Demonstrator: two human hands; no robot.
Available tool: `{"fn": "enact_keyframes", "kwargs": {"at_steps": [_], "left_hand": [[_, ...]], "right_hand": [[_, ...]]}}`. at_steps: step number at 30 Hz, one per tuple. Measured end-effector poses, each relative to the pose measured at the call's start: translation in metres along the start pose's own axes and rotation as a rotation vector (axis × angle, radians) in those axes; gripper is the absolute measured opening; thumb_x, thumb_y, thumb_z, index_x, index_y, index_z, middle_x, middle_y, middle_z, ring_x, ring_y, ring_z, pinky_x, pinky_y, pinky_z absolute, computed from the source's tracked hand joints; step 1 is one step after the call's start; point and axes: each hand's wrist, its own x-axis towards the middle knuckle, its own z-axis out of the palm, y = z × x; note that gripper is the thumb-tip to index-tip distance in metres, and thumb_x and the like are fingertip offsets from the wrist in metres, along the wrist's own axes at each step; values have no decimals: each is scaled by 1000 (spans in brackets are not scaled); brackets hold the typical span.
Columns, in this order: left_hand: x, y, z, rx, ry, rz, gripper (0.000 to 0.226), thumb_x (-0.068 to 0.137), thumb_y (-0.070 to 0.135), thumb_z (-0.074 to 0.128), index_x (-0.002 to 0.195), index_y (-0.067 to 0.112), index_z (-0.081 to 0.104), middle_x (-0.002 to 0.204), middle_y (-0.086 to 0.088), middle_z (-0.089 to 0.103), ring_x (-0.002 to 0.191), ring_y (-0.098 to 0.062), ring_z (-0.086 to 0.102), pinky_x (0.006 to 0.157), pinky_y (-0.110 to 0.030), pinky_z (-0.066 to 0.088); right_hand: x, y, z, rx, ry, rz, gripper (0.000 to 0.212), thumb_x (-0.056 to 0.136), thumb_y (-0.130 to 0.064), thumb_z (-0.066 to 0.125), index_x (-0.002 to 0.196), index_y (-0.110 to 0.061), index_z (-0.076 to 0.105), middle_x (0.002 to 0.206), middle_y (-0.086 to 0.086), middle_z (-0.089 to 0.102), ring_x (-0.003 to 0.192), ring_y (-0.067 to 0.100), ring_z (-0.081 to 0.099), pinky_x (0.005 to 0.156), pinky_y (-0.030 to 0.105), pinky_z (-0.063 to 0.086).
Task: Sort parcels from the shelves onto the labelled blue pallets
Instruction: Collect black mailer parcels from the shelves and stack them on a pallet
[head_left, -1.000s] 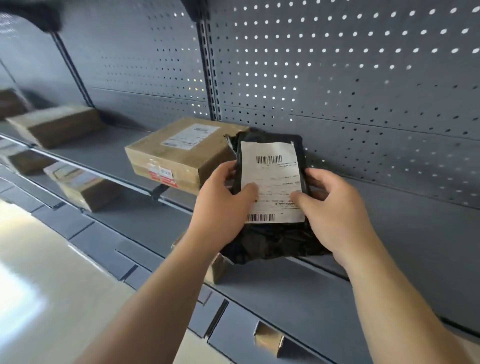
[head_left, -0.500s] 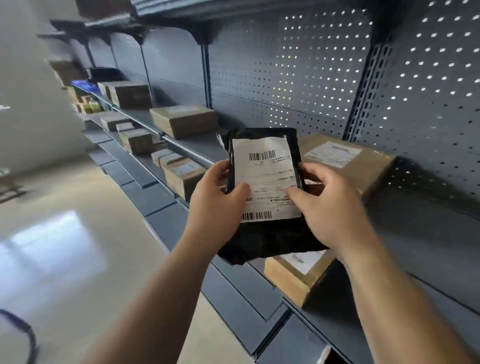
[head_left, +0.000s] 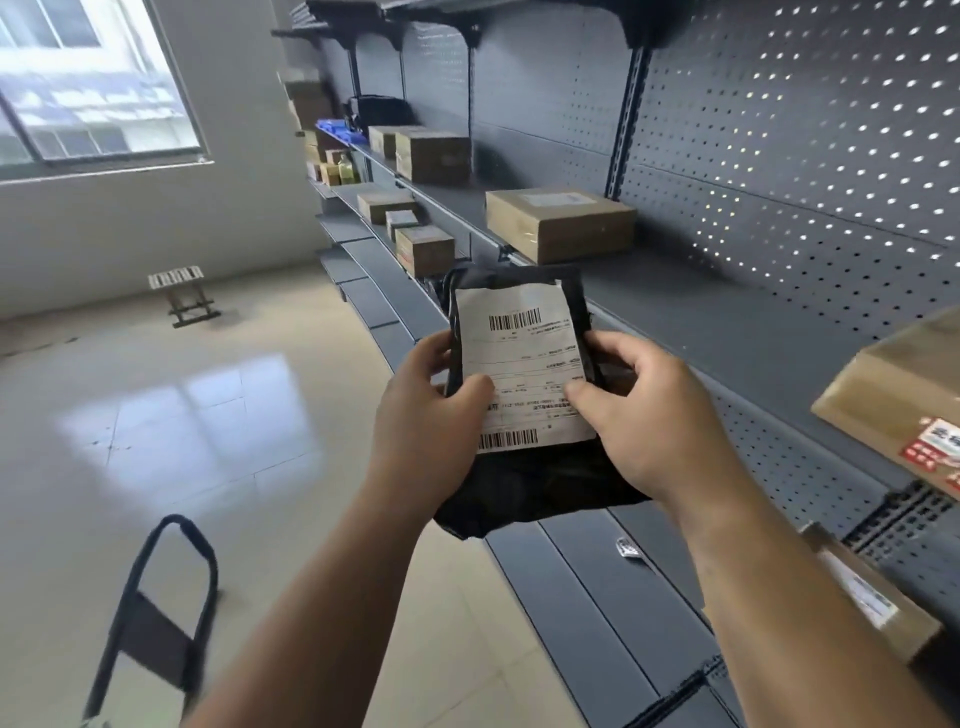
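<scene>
A black plastic mailer parcel (head_left: 524, 483) with a white barcode label (head_left: 524, 353) is held upright in front of me, off the shelf. My left hand (head_left: 426, 415) grips its left edge, thumb on the label. My right hand (head_left: 649, 415) grips its right edge, thumb also on the label. Grey shelving (head_left: 701, 332) runs along the right, with cardboard parcels on it: one box (head_left: 561, 223) just behind the mailer, another (head_left: 898, 405) at the right edge. No blue pallet is in view.
More cardboard boxes (head_left: 431, 156) sit further down the shelves. A small stool (head_left: 182, 296) stands on the tiled floor below the window. A black metal frame (head_left: 161, 608) stands at lower left. A blue bin (head_left: 337, 130) sits far down the shelf.
My view has swung left along the aisle, away from the shelf face. Both hands keep the same hold on the mailer, which has come away from the shelf with me.
</scene>
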Motion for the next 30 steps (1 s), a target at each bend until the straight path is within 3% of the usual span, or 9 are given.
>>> {"fn": "enact_keyframes", "kwargs": {"at_steps": [3, 8, 11, 13, 17, 23, 27, 30], "left_hand": [[28, -12, -9, 7, 49, -29, 52, 74, 30, 57, 125, 36, 63, 110, 20, 72, 87, -4, 74, 72, -37, 65], [85, -31, -17, 34, 137, -59, 54, 75, 30, 56, 128, 33, 62, 114, 18, 70, 96, -11, 72, 77, -41, 64], [123, -39, -22, 55, 205, -69, 52, 78, 27, 56, 130, 32, 61, 115, 17, 70, 97, -11, 72, 73, -33, 64], [148, -45, -27, 58, 262, -84, 48, 83, 22, 58, 130, 33, 61, 115, 17, 69, 93, -8, 73, 68, -27, 63], [191, -63, -38, 66, 355, -132, 48, 86, 18, 59, 131, 31, 61, 114, 18, 68, 96, -8, 72, 71, -34, 65], [237, -95, -75, 93, 498, -193, 49, 78, 26, 59, 127, 32, 64, 109, 23, 70, 90, 3, 71, 70, -32, 64], [274, -117, -104, 66, 557, -216, 52, 76, 27, 59, 128, 33, 63, 112, 21, 70, 93, -1, 72, 70, -32, 64], [309, -136, -132, 55, 572, -227, 51, 75, 27, 60, 126, 34, 63, 113, 20, 70, 94, -3, 73, 72, -35, 64]], "right_hand": [[32, 4, 28, 23, -54, -8, 47, 89, -26, 73, 135, -28, 61, 116, -15, 71, 104, 2, 66, 84, 18, 53], [99, 16, 77, 72, -149, -27, 47, 89, -27, 73, 135, -28, 61, 114, -15, 71, 97, -4, 65, 68, 2, 47], [144, 18, 106, 96, -226, -48, 46, 91, -28, 72, 135, -30, 60, 113, -14, 70, 95, -3, 64, 57, -2, 44], [174, 16, 125, 120, -292, -65, 46, 91, -29, 72, 136, -31, 58, 116, -12, 69, 96, 2, 65, 55, 2, 48], [227, 15, 168, 174, -421, -94, 46, 91, -28, 73, 134, -33, 58, 114, -14, 68, 92, 0, 64, 52, 7, 49], [274, 9, 246, 245, -600, -97, 43, 91, -26, 73, 131, -32, 58, 115, -18, 67, 95, 1, 66, 60, 18, 59], [303, -4, 300, 242, -645, -116, 41, 90, -27, 73, 128, -34, 59, 112, -23, 66, 91, -2, 66, 72, 29, 63], [325, -14, 344, 230, -671, -125, 42, 91, -27, 72, 129, -33, 57, 117, -19, 65, 94, 3, 66, 72, 32, 64]]}}
